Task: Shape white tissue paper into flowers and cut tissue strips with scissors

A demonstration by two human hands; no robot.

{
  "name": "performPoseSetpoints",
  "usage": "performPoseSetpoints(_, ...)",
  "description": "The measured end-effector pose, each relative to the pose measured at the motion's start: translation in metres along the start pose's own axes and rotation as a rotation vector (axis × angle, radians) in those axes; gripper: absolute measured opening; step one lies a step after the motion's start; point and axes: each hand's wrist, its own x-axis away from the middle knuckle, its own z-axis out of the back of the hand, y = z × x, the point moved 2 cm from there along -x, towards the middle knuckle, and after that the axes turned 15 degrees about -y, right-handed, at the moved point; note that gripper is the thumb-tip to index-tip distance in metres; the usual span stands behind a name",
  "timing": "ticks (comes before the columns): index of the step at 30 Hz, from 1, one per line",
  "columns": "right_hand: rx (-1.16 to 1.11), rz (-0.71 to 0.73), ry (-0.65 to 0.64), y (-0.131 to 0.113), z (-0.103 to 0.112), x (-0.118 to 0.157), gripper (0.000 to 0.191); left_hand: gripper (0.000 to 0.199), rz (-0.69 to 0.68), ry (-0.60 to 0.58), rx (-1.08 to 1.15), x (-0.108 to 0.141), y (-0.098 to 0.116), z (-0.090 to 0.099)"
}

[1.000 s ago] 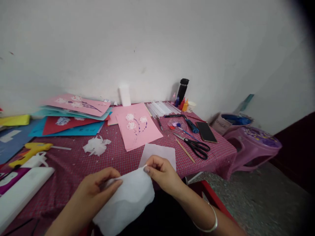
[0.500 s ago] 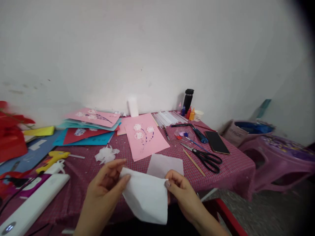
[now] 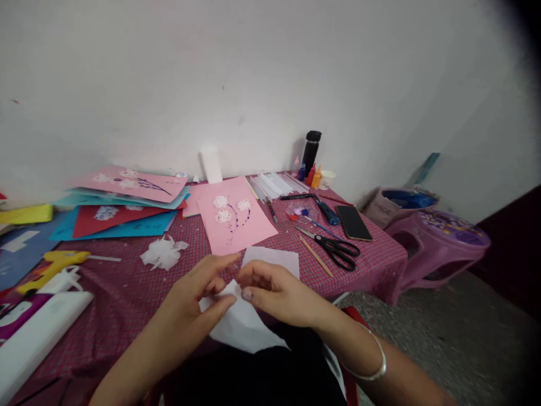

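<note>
A white paper tissue (image 3: 244, 327) hangs at the table's front edge, its raised corner between both hands. The thumb of my left hand (image 3: 195, 300) lies over that tissue, with the fingers curled behind it. My right hand (image 3: 281, 288), with a bangle on the wrist, is closed at the same corner, fingertips close to the left thumb. Partly covered by the right hand, a flat white sheet (image 3: 279, 258) lies on the table. Beyond it is a pink sheet (image 3: 262, 226) bearing white flowers and purple stems. Crumpled white tissue (image 3: 164, 252) sits further left.
Right of the hands lie black scissors (image 3: 338, 248), a wooden stick (image 3: 316, 256) and a phone (image 3: 354, 222). To the left are a yellow glue gun (image 3: 59, 264) and a white power strip (image 3: 46, 344). Paint bottles (image 3: 313, 176) and a black flask (image 3: 311, 151) stand at the back.
My right hand has moved left and up to meet the left hand. The tissue, stretched between both hands before, now droops from one raised corner. The view has shifted slightly.
</note>
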Motion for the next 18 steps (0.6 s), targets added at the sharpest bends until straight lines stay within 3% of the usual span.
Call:
performPoseSetpoints(2,-0.049,-0.021,0.002,0.009,-0.002,-0.004,0.019,0.045,-0.076,-0.032,-0.098,-0.006,0.002,0.002)
performPoseSetpoints(5,-0.061,-0.023,0.127,0.023,-0.003,-0.007,0.015,0.042,-0.089,-0.023,-0.214,-0.012,-0.004,0.001)
performPoseSetpoints(11,0.233,0.056,0.435,0.04,-0.002,-0.009,0.006,0.011,0.019,0.307,-0.498,-0.007,-0.03,-0.013)
performPoseSetpoints(13,0.326,0.088,0.484,0.044,-0.002,-0.006,0.007,0.012,0.097,0.251,-0.335,-0.002,-0.036,-0.025)
performPoseSetpoints(16,0.379,0.129,0.489,0.046,-0.004,0.002,0.008,0.015,0.165,0.026,0.134,0.001,-0.039,-0.047)
performPoseSetpoints(18,0.36,0.136,0.473,0.044,-0.005,0.009,0.008,0.014,0.167,-0.033,0.375,0.001,-0.037,-0.059)
